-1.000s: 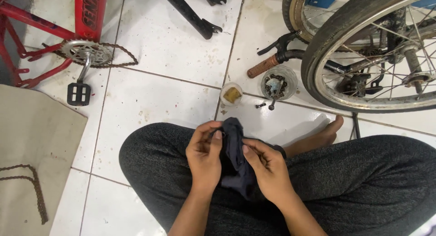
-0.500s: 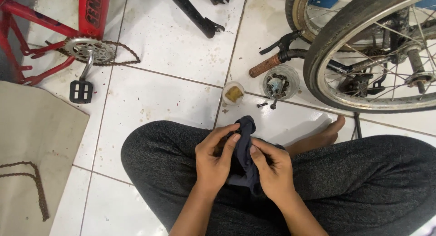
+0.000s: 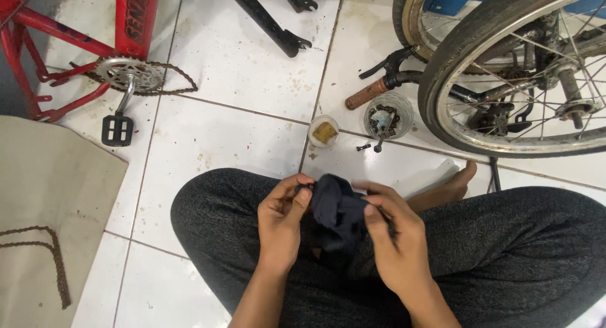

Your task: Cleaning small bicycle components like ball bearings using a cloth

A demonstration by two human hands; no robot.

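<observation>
Dark blue cloth (image 3: 336, 216) bunched up between both hands, over the crossed legs in grey trousers (image 3: 505, 252). Left hand (image 3: 281, 224) at the cloth's 9 o'clock, thumb and fingers pinched shut on its edge plus something small and dark there, can't tell what. Right hand (image 3: 394, 240) at 3 o'clock, fingers closed on the cloth's other side, thumb pressed on top. Small cup (image 3: 324, 132) at 12 o'clock on the white tile floor (image 3: 208, 145); clear jar of metal parts (image 3: 387, 117) at 1. Bicycle wheel (image 3: 524, 82) at 2. Red frame with chainring and pedal (image 3: 120, 69) at 10. Loose chain (image 3: 47, 258) on beige mat at 9.
</observation>
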